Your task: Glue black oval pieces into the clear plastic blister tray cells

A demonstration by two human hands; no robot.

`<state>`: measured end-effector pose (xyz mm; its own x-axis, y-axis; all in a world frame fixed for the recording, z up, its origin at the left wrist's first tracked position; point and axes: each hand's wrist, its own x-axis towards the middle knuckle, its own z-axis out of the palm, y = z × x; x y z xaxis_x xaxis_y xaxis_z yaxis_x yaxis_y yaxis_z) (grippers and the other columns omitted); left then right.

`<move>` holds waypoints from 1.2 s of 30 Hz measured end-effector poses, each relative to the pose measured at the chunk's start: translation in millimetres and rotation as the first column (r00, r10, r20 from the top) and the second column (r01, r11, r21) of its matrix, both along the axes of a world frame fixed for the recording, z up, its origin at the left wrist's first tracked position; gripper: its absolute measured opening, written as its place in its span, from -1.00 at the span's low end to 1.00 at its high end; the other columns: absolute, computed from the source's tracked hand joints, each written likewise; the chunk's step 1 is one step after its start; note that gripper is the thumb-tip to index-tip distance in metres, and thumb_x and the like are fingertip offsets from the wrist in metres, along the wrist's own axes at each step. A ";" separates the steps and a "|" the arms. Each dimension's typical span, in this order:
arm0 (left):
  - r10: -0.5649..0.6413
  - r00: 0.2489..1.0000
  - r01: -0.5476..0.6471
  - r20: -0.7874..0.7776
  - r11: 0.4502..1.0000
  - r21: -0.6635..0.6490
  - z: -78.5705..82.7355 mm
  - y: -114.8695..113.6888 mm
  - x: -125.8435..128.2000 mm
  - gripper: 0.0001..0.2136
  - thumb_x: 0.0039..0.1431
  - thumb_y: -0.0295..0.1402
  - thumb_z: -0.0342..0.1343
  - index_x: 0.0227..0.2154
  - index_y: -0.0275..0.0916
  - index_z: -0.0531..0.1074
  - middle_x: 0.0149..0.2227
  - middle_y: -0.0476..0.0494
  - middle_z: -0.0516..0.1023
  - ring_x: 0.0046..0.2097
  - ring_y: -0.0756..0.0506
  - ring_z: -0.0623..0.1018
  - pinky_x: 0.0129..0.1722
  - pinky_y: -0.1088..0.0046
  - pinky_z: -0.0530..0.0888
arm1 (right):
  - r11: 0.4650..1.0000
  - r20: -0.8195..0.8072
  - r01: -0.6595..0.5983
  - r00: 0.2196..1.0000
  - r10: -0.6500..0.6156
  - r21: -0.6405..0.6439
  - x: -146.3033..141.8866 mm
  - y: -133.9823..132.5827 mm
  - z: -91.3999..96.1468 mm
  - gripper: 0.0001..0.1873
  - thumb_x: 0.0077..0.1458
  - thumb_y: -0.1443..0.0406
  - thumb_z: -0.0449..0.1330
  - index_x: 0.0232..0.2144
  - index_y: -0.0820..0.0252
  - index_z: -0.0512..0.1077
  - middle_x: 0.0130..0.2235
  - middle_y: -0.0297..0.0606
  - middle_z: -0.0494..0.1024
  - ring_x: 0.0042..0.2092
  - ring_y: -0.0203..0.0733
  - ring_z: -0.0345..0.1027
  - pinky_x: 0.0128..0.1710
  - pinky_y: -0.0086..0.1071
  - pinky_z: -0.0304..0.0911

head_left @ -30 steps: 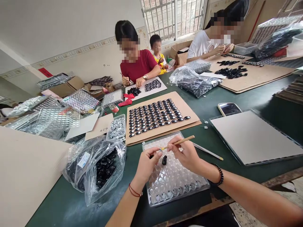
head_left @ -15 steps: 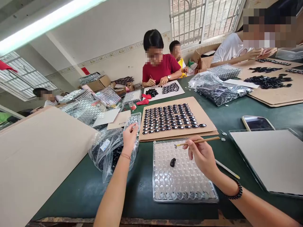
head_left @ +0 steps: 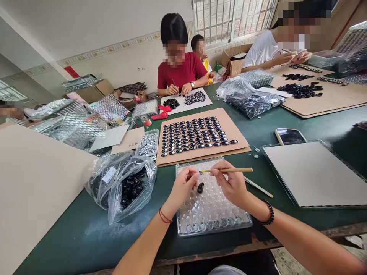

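Observation:
My left hand (head_left: 182,187) hovers over a clear plastic blister tray (head_left: 210,223), its fingertips pinched on something too small to make out. My right hand (head_left: 231,182) holds a thin wooden stick (head_left: 228,170) level above the tray, the stick's tip pointing left toward my left fingertips. A single black oval stone (head_left: 200,187) lies in the tray between both hands. Behind the tray a cardboard sheet (head_left: 239,137) carries rows of black oval stones (head_left: 193,136).
Plastic bags of black stones (head_left: 126,183) lie at left, with a small tray of silver pieces (head_left: 148,144) behind them. A white-topped tray (head_left: 312,173) and a phone (head_left: 289,135) sit at right, a second stick (head_left: 258,186) beside my right hand. Other people work across the green table (head_left: 86,233).
My left hand came back from the small tray of silver pieces to the blister tray, now pinched near the stick's tip. My right hand kept the stick over the tray.

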<state>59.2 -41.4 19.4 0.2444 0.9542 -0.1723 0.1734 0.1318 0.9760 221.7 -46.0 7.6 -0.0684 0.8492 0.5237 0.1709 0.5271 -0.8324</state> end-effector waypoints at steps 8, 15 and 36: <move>-0.031 0.937 0.114 -0.348 0.968 0.223 -6.9 -3.8 -1.2 -0.74 -0.04 -0.15 0.09 -0.56 -0.28 0.44 -0.63 0.02 0.38 -0.57 0.05 0.31 -0.58 0.57 0.21 | 0.979 0.302 -0.119 0.951 0.065 0.165 0.3 -5.4 0.2 -0.88 0.14 0.36 -0.05 -0.39 0.19 0.28 -0.49 -0.30 0.42 -0.47 -0.30 0.26 -0.48 -0.42 0.14; -0.015 0.961 0.067 -0.275 0.982 0.178 -12.3 0.7 -5.1 -0.74 -0.09 -0.26 0.15 -0.31 -0.24 0.49 -0.35 -0.09 0.54 -0.48 0.01 0.45 -0.46 0.52 0.39 | 0.968 0.412 -0.130 0.910 0.030 0.216 -0.9 -5.2 -5.5 -0.85 0.15 0.38 -0.08 -0.42 0.21 0.26 -0.48 -0.27 0.41 -0.46 -0.28 0.26 -0.46 -0.41 0.10; -0.015 0.945 0.066 -0.327 0.987 0.146 -6.3 -0.4 -4.0 -0.75 -0.09 -0.29 0.16 -0.31 -0.24 0.49 -0.42 -0.07 0.54 -0.51 0.01 0.45 -0.51 0.53 0.38 | 0.963 0.450 -0.125 0.893 0.005 0.238 -2.1 -3.4 -5.2 -0.85 0.14 0.38 -0.08 -0.42 0.21 0.26 -0.51 -0.29 0.40 -0.51 -0.32 0.23 -0.49 -0.43 0.08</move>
